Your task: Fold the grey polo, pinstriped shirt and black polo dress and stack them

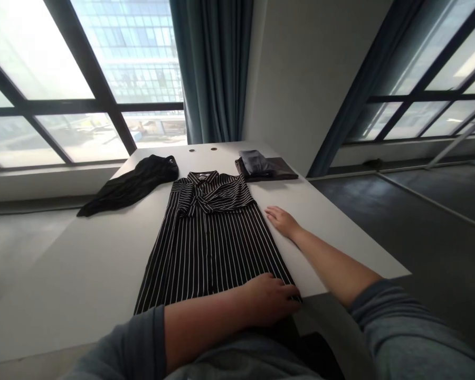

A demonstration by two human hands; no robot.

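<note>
From my remote view, looking down from the person's head, a long white counter runs away from me, and a black shirt dress with thin white stripes lies flat along its middle. The dress's collar points to the far end, its short sleeves are folded in across the chest, and a buttoned front runs down the center toward me. The person's left hand lies across the near part of the dress at its right edge, with the fingers curved over the cloth; I cannot tell whether this grip is pinching the fabric or only pressing on it. The right hand rests flat on the bare counter just beside the dress's right edge, its grip open with the fingers lying close together. Gray sleeves cover both forearms at the near edge of the view. At the far left of the counter, a crumpled black garment lies just beside the dress. At the far right, a folded gray cloth sits on a folded dark garment. Two small round grommets are set near the far edge, in front of tall windows and a teal curtain.
</note>
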